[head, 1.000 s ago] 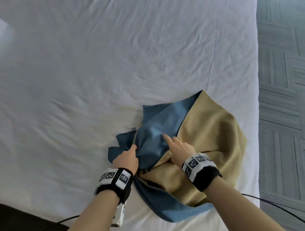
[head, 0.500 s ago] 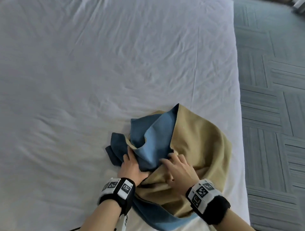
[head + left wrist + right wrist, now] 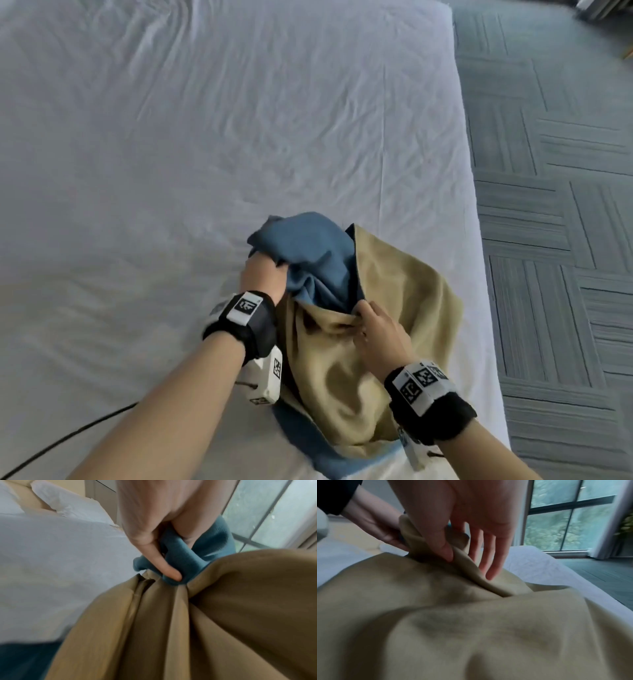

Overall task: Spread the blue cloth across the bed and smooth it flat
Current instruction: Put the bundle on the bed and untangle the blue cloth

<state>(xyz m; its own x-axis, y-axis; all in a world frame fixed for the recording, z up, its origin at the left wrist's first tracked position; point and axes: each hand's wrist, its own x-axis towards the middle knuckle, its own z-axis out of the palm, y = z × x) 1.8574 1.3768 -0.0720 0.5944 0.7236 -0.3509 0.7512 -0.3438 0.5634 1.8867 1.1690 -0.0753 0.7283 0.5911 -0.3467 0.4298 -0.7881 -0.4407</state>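
Observation:
The cloth, blue [image 3: 310,253] on one face and tan [image 3: 397,291] on the other, lies bunched near the bed's right front corner. My left hand [image 3: 262,277] grips a bunched fold of its blue side, lifted a little; in the left wrist view the fingers [image 3: 164,566] curl round the blue fabric [image 3: 181,566]. My right hand [image 3: 376,325] pinches a tan fold between thumb [image 3: 443,547] and fingers, the other fingers [image 3: 491,566] extended over the tan cloth [image 3: 471,628].
The white bedsheet [image 3: 171,154] stretches wide and wrinkled to the left and far side. The bed's right edge [image 3: 479,240] drops to grey patterned carpet [image 3: 565,205]. A black cable [image 3: 68,435] trails at the front left. Pillows [image 3: 65,507] and a window [image 3: 565,527] lie beyond.
Both hands took hold of the cloth: the left gathered the blue part and raised it, the right moved from pointing on the blue to pinching a tan fold. The head view shifted left.

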